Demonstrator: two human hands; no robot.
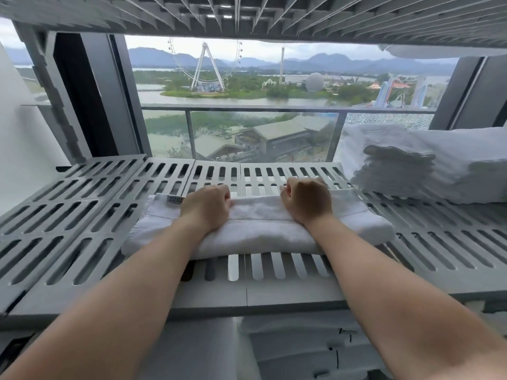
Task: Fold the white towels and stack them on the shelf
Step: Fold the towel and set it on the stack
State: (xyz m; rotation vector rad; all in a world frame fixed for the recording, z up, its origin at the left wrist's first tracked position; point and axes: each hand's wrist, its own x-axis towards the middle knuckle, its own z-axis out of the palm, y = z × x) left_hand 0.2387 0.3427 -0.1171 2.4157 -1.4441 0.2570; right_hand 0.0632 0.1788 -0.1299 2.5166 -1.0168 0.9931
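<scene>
Folded white towel (255, 229) lies flat on the grey slatted shelf (82, 220), long side running left to right, roughly centred and toward the near half of the shelf. A small label (174, 199) shows at its far left corner.

Left hand (207, 208) rests on the towel's left part, knuckles up, fingers curled over the far edge. Right hand (307, 200) sits on the right part in the same pose. Both are closed into loose fists; the fingertips are hidden behind the knuckles, so cannot tell whether they pinch the far edge or just press on the fabric. Wrists lie on the towel top.

Judgement: hands set apart, one on each part, so the fold keeps its shape and does not spring open while the towel is positioned; an even hold on both sides would also keep the long edge square to the shelf front.

Far right on the same shelf: a pile of white linen (428, 163), well apart from the towel in hand. More white fabric (288, 344) is visible on the level below, near right. The left part of this shelf holds nothing.

Judgement: placing step, this towel laid down but not yet let go. Likely next need: free the fingers without dragging the top layer.

Window (247, 100) lies beyond the shelf.
</scene>
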